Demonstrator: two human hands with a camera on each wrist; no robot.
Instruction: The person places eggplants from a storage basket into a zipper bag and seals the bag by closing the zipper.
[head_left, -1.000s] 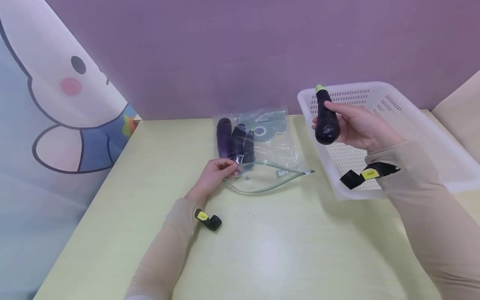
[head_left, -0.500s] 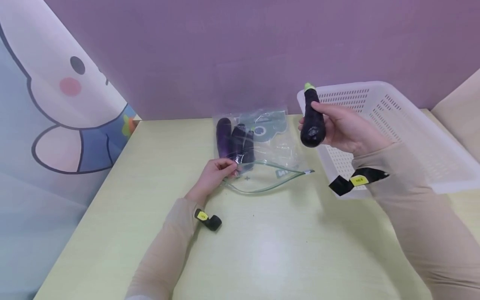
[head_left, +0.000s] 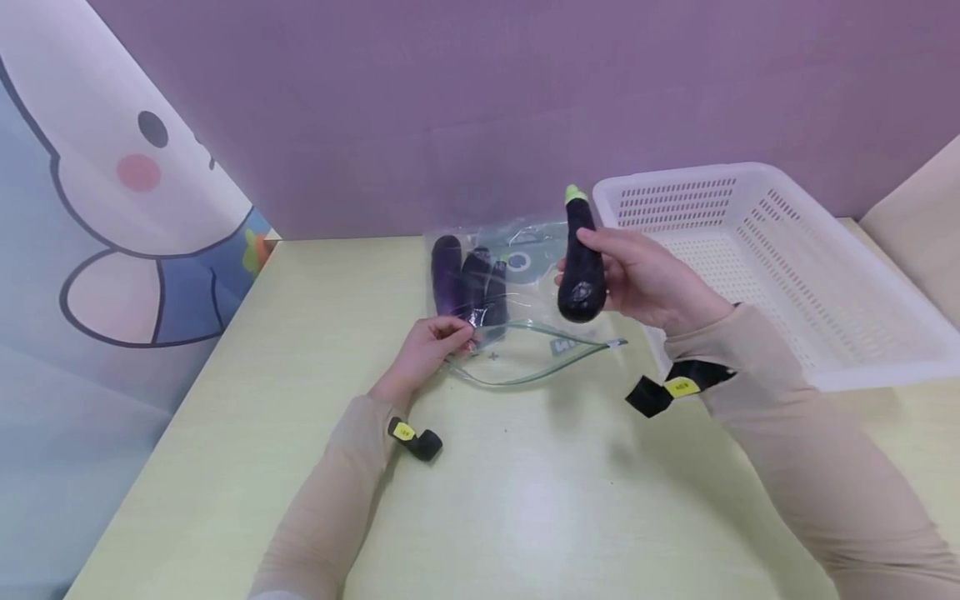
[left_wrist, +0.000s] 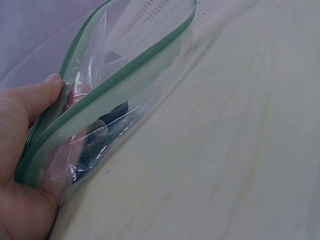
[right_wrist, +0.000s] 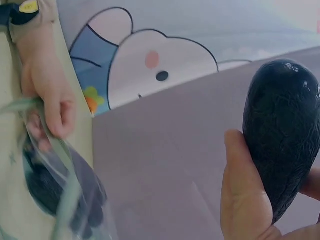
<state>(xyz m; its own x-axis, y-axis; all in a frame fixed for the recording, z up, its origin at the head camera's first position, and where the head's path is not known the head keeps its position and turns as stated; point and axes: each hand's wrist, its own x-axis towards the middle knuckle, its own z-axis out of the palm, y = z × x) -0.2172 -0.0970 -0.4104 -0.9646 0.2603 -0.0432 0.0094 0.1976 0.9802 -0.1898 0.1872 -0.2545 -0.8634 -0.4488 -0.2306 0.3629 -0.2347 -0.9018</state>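
Note:
My right hand (head_left: 645, 271) grips a dark eggplant (head_left: 582, 275) in the air, its green stem end up and its rounded end towards me. It hangs above the right part of a clear zip bag (head_left: 551, 304). In the right wrist view the eggplant (right_wrist: 280, 130) sits between thumb and fingers. My left hand (head_left: 431, 350) pinches the left side of the bag's mouth, whose green zip edges (left_wrist: 125, 75) stand apart. Inside the bag several eggplants (head_left: 472, 283) lie side by side at the left, seen through the plastic.
A white perforated basket (head_left: 817, 350) stands on the table at the right. The pale table (head_left: 525, 492) meets a purple wall (head_left: 345, 125) behind the bag. A cartoon-printed panel (head_left: 112, 250) borders the left side.
My right hand has carried the eggplant leftwards and slightly down, from over the basket to over the bag. My left hand and the bag have stayed in place.

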